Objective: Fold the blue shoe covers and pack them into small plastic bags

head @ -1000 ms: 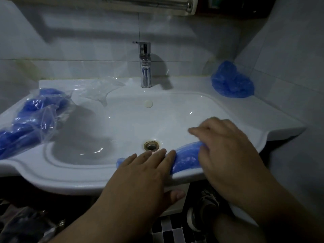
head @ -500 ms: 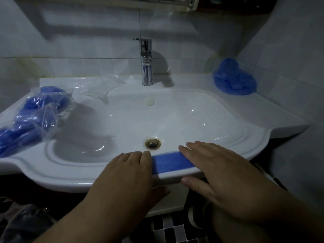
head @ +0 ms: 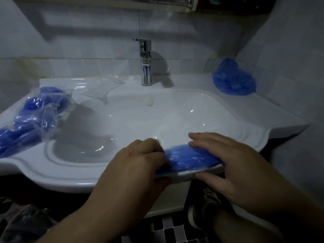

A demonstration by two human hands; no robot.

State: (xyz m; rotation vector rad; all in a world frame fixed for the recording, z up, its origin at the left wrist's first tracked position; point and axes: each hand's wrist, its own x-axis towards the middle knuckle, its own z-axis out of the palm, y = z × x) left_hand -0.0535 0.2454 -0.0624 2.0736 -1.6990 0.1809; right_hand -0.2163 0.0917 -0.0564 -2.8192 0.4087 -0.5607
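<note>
Blue crinkled plastic, a single thin shoe cover [head: 189,157], lies stretched along the near rim of the white ceramic sink [head: 57,174]. We judge the folding step to be under way, since the strip already looks narrow. Our left hand [head: 138,160] has its fingers curled over the cover's left end and grips it, as far as we can tell; the knuckles are raised and the forearm comes in from the near left. Our right hand [head: 226,158] lies flat, straight fingers pressing the cover's right end onto the rim and grasping nothing, with the thumb under the rim's edge.

Next we would likely carry the left end over toward the right to halve the strip. That calls for the right hand to pin its end firmly so the slippery film does not slide off. Then we need one of the clear empty plastic bags [head: 100,86] at the far left. Filled clear bags of blue covers [head: 33,118] lie on the left ledge, and a loose heap of blue shoe covers [head: 233,78] sits in the far right corner.
</note>
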